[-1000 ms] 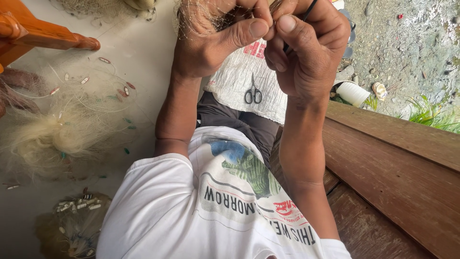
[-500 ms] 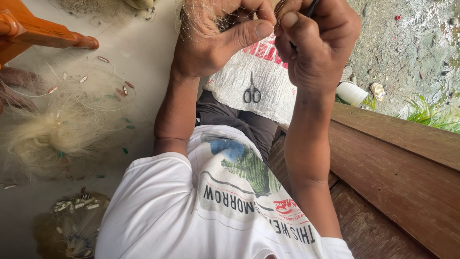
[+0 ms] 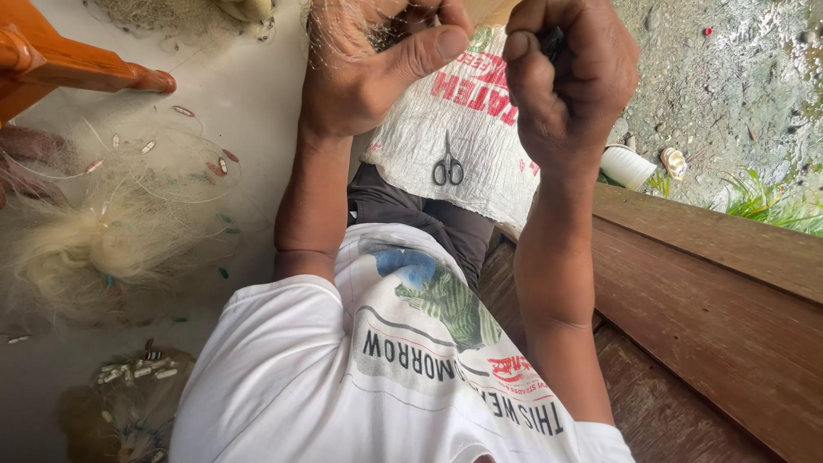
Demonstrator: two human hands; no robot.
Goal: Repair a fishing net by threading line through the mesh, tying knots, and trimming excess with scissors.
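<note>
Left hand (image 3: 377, 73): at about 11 o'clock in the view, raised above the lap; its grip is closed on a bunch of fine fishing net (image 3: 339, 30), thumb stretched out toward 2 o'clock.
Right hand (image 3: 570, 81): at about 1 o'clock, just beside the left hand but apart from it; its grip is curled into a fist around a small dark tool (image 3: 553, 39), most of which is hidden by the fingers, so its kind cannot be told.
Fishing net in hand: pale, hair-thin mesh at 12 o'clock, running off the top edge.
Scissors (image 3: 447, 165): small, metal, lying shut on a white woven sack (image 3: 480, 146) spread over the person's lap, below and between the two hands.
Net heap (image 3: 103, 240): a loose pale pile with small floats on the floor (image 3: 249, 94) at 9 o'clock, well apart from the hands.
Weights (image 3: 133, 369): a cluster of small pale pieces on a darker net at 7 o'clock.
Wooden plank (image 3: 711, 300): brown boards at 4 o'clock, beside the person's right arm.
White cup (image 3: 626, 165): lying on its side on the ground at 2 o'clock, beyond the plank.
Orange wooden piece (image 3: 77, 73): at 10 o'clock, near the top left corner.
</note>
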